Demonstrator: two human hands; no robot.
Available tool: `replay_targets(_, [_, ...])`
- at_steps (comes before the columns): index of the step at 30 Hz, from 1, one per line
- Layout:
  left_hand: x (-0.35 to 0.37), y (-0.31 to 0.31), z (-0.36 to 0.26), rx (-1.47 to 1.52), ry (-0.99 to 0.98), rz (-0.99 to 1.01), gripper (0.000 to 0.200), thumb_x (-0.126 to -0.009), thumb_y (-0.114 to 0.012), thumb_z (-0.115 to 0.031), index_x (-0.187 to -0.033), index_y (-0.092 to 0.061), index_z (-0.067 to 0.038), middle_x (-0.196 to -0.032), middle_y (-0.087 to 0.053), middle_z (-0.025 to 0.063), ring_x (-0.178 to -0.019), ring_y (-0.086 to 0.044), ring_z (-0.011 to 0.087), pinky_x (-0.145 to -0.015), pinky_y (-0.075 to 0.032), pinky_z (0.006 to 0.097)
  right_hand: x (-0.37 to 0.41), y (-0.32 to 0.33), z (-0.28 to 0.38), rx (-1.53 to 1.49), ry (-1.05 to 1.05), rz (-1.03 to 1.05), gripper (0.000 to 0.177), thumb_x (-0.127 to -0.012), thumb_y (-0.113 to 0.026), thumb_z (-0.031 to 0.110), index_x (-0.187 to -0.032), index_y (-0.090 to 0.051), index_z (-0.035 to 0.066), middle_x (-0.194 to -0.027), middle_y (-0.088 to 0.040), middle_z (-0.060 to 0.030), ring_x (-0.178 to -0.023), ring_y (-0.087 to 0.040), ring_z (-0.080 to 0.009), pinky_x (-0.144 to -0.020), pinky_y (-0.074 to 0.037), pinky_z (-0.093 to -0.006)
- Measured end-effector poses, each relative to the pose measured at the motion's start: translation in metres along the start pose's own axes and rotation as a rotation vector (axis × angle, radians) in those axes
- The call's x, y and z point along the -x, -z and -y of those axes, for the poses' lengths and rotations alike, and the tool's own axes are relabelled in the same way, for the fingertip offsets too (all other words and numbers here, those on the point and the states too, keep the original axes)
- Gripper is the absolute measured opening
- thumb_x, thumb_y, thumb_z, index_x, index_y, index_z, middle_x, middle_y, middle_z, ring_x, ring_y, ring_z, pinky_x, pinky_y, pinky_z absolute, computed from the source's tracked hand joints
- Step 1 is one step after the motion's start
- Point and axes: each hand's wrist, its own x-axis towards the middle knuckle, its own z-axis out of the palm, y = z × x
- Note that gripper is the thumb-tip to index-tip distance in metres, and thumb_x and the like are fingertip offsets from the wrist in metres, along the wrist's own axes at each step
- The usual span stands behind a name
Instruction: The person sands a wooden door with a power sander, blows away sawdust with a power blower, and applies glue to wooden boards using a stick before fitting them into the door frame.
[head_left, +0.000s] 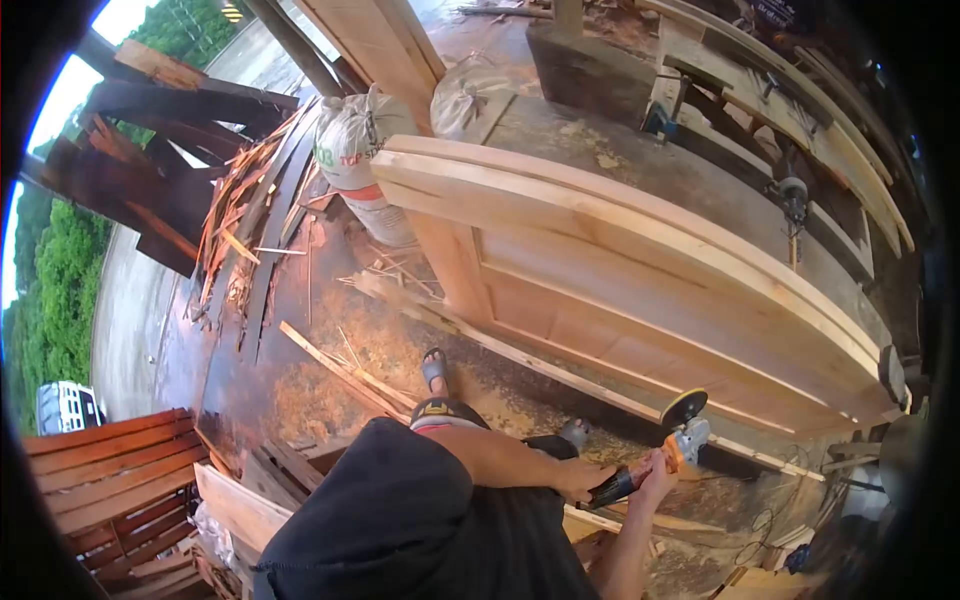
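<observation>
An angle grinder (690,440) with an orange and grey head and a black body is held low in front of me. My left hand (578,482) is closed at the rear end of its black body. Nearer the head, my right hand (654,480) wraps around the grinder. A round black disc (684,407) with a yellowish centre sits on the tool, facing the large wooden panel (610,290). The disc overlaps the panel's lower edge in this view. The panel stands on its long side, with a raised frame and recessed middle.
Behind the panel is a workbench (580,140), with a drill (793,195) and clamped boards at right. Filled sacks (362,165) stand beside the panel's left end. Wood strips (250,220) are piled at left. Sandalled feet (435,370) are on the sawdust-covered floor, among loose battens (345,375).
</observation>
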Motion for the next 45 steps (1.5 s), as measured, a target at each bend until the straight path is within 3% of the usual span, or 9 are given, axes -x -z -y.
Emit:
replay_targets(3, [0.087, 0.049, 0.056, -0.038, -0.120, -0.186, 0.062, -0.088, -0.067, -0.030, -0.143, -0.048, -0.009, -0.117, -0.066, 0.0220, -0.106, -0.064, 0.0431, -0.090, -0.051, 0.0521, -0.011, -0.026, -0.077, 0.422, 0.122, -0.182, 0.028, -0.085, -0.071, 0.001, -0.111, -0.061, 0.003, -0.095, -0.065, -0.0049, -0.080, -0.061, -0.0144, -0.072, -0.050, -0.0294])
replay_targets(5, [0.183, 0.180, 0.019, -0.067, 0.257, -0.128, 0.052, -0.089, -0.067, -0.033, -0.135, -0.059, -0.010, -0.126, -0.064, 0.0170, -0.119, -0.058, 0.0412, -0.097, -0.049, 0.0506, -0.002, -0.061, -0.090, 0.620, 0.188, -0.111, 0.039, -0.080, -0.079, 0.011, -0.112, -0.062, 0.000, -0.107, -0.066, -0.0099, -0.093, -0.064, -0.0201, -0.082, -0.052, -0.0354])
replay_targets(6, [0.234, 0.176, 0.059, -0.330, 0.124, -0.625, 0.051, -0.084, -0.074, -0.028, -0.130, -0.062, -0.009, -0.123, -0.065, 0.0148, -0.124, -0.055, 0.0365, -0.102, -0.045, 0.0508, 0.004, -0.081, -0.097, 0.726, 0.197, -0.076, 0.044, -0.077, -0.081, 0.014, -0.114, -0.061, -0.001, -0.108, -0.067, -0.0121, -0.095, -0.065, -0.0223, -0.083, -0.052, -0.0363])
replay_targets(8, [0.307, 0.224, 0.103, -0.435, 0.415, -0.839, 0.053, -0.078, -0.082, -0.028, -0.123, -0.063, -0.007, -0.129, -0.060, 0.0153, -0.122, -0.054, 0.0337, -0.102, -0.041, 0.0479, 0.018, -0.111, -0.114, 0.943, 0.200, -0.009, 0.056, -0.072, -0.085, 0.020, -0.118, -0.061, -0.002, -0.111, -0.068, -0.0166, -0.099, -0.067, -0.0267, -0.085, -0.052, -0.0383])
replay_targets(9, [0.336, 0.234, 0.129, -0.683, 0.342, -1.098, 0.052, -0.077, -0.082, -0.029, -0.120, -0.062, -0.007, -0.124, -0.060, 0.0134, -0.118, -0.054, 0.0342, -0.099, -0.040, 0.0481, 0.020, -0.123, -0.122, 1.055, 0.204, 0.033, 0.061, -0.070, -0.087, 0.023, -0.119, -0.061, -0.003, -0.112, -0.069, -0.0188, -0.101, -0.068, -0.0288, -0.086, -0.052, -0.0393])
replay_targets(12, [0.366, 0.261, 0.165, -0.727, 0.443, -0.950, 0.048, -0.079, -0.079, -0.042, -0.108, -0.063, -0.008, -0.107, -0.062, 0.0105, -0.102, -0.057, 0.0317, -0.090, -0.041, 0.0453, 0.012, -0.146, -0.169, 1.122, 0.459, 0.189, 0.057, -0.067, -0.087, 0.028, -0.110, -0.063, -0.001, -0.096, -0.070, -0.0211, -0.091, -0.070, -0.0379, -0.081, -0.056, -0.0447])
replay_targets(21, [0.317, 0.337, 0.219, -0.804, 0.279, -1.161, 0.037, -0.075, -0.081, -0.045, -0.084, -0.064, -0.013, -0.086, -0.063, 0.0032, -0.085, -0.061, 0.0253, -0.076, -0.040, 0.0409, -0.019, -0.206, -0.261, 1.632, 0.433, 0.433, 0.078, -0.071, -0.086, 0.040, -0.131, -0.055, 0.001, -0.116, -0.064, -0.0209, -0.108, -0.063, -0.0416, -0.090, -0.053, -0.0492])
replay_targets(27, [0.307, 0.356, 0.228, -0.783, 0.230, -1.133, 0.038, -0.076, -0.082, -0.043, -0.089, -0.066, -0.011, -0.090, -0.066, 0.0031, -0.088, -0.060, 0.0284, -0.078, -0.041, 0.0419, -0.047, -0.244, -0.298, 1.639, 0.560, 0.452, 0.054, -0.071, -0.083, 0.033, -0.108, -0.057, 0.004, -0.102, -0.065, -0.0168, -0.097, -0.065, -0.0386, -0.083, -0.053, -0.0496])
replay_targets(45, [0.294, 0.374, 0.232, -0.769, 0.247, -1.132, 0.037, -0.080, -0.079, -0.046, -0.095, -0.071, -0.014, -0.086, -0.067, 0.0024, -0.084, -0.059, 0.0274, -0.081, -0.041, 0.0413, -0.057, -0.317, -0.316, 1.715, 0.617, 0.527, 0.059, -0.073, -0.081, 0.030, -0.120, -0.055, 0.004, -0.108, -0.066, -0.0198, -0.103, -0.065, -0.0398, -0.089, -0.053, -0.0496])
